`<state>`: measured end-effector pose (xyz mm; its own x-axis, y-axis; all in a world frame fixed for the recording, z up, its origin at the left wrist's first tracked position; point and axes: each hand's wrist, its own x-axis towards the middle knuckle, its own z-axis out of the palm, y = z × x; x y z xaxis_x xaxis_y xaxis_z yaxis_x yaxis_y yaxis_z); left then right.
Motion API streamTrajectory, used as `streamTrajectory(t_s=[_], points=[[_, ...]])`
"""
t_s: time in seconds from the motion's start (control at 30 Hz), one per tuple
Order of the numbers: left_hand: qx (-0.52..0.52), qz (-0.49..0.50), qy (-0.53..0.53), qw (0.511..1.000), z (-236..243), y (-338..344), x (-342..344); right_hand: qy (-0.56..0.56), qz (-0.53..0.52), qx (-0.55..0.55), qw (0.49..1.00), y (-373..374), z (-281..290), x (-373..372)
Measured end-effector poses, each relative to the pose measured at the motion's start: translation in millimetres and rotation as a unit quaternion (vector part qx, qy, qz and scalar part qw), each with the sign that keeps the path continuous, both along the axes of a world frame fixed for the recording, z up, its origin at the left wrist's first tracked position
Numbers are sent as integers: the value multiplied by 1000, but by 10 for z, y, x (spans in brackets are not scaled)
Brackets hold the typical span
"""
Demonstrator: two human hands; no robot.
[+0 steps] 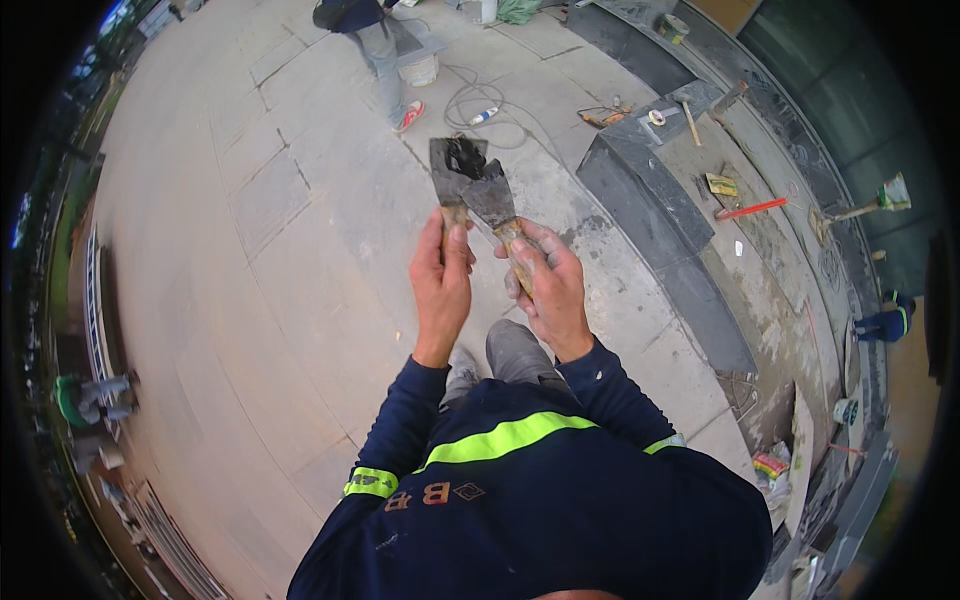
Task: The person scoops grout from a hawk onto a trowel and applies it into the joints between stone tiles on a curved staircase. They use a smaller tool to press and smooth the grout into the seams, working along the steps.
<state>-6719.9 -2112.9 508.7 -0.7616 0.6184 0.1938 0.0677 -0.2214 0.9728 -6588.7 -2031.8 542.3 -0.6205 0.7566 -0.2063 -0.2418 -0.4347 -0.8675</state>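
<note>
You stood on pale paving (330, 300), a dark stone ledge (660, 195) to your right.
Your right hand (556, 290) had its fingers wrapped around the handle of the right scraper (492, 196); your left hand (442, 290) pinched the handle of the left scraper (447, 188) between thumb and fingers. Both blades pointed away from you, raised in front of you above the paving, and overlapped in this view. Black paste (462, 158) clung to the left blade, near its far edge.

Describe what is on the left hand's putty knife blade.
Black paste sits on the putty knife blade in the left hand. The putty knife in the right hand appears to overlap that blade's lower right part, hiding it; the blade under the paste is covered.
</note>
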Motion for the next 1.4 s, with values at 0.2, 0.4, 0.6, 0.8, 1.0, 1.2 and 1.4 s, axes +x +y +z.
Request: streamTrajectory(t_s=[0.2, 0.4, 0.6, 0.8, 1.0, 1.2, 1.4], points=[[-103, -66, 154, 981, -167, 353, -649, 15, -88, 54, 995, 564, 40, -478], [-121, -245, -106, 956, -80, 1189, -1755, -45, -80, 347, 933, 1858, 154, -612], [-102, -402, -191, 890, 239, 2433, -2402, -180, -51, 536, 823, 2904, 439, -676], [-67, -446, -204, 869, 254, 3139, -2504, -261, -97, 586, 760, 3479, 642, -694], [-85, -457, -168, 869, 190, 3698, -2544, -456, -177, 633, 600, 3727, 788, -474], [-194, -470, -107, 854, 55, 4127, -2617, -527, -198, 550, 617, 3340, 658, -765], [-207, -544, -49, 811, -42, 4566, -2847, -574, -271, 505, 585, 3192, 785, -1310]])
